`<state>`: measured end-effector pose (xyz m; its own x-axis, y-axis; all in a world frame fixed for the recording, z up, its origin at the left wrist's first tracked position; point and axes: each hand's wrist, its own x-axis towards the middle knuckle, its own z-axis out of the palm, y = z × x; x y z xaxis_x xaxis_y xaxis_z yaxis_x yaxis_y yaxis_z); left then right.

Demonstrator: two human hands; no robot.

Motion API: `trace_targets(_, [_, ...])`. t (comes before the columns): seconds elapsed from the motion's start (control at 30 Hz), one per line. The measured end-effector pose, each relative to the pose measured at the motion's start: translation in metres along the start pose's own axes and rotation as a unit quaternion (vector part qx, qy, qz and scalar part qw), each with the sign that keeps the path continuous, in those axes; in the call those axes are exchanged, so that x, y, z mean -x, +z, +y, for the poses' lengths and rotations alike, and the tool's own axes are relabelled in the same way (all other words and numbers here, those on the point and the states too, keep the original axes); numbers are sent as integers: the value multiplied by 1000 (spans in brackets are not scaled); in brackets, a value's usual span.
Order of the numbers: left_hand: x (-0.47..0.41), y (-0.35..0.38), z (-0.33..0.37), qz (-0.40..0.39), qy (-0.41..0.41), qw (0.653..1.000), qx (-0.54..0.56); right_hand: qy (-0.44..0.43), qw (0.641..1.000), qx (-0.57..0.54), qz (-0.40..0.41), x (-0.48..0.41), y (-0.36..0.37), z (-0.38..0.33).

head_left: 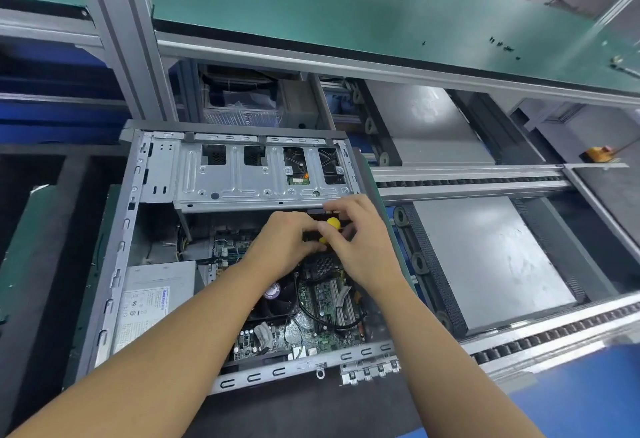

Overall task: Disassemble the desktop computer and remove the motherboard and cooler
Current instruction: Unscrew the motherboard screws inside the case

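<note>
The desktop case [119, 229] lay open on its side, with the motherboard [322, 302] and cooler [281, 300] seated inside. Left hand [284, 241] and right hand [362, 241] both grasped a yellow-handled screwdriver [333, 223], just below the drive cage [256, 174] and above the motherboard.

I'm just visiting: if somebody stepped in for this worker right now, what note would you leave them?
Hands: left hand and right hand both grip a yellow-handled tool over the open case, just below the drive cage.
Things: motherboard and cooler sit inside the case, power supply to their left.
Done: side panel off.
Left: free and lift out motherboard and cooler.
</note>
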<state>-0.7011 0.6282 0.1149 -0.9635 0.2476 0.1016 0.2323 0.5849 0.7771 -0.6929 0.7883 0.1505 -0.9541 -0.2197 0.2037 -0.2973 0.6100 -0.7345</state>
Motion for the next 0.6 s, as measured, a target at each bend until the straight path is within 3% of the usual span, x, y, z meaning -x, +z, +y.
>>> trace_targets(0.17, [1, -3, -1, -8, -17, 999, 35, 72, 995, -65, 17, 3, 0, -1])
trace_targets(0.37, [1, -6, 2, 6, -14, 998, 66, 49, 997, -58, -15, 6, -2, -1])
trace_targets(0.6, [0, -4, 1, 4, 7, 999, 49, 30, 999, -15, 34, 3, 2, -2])
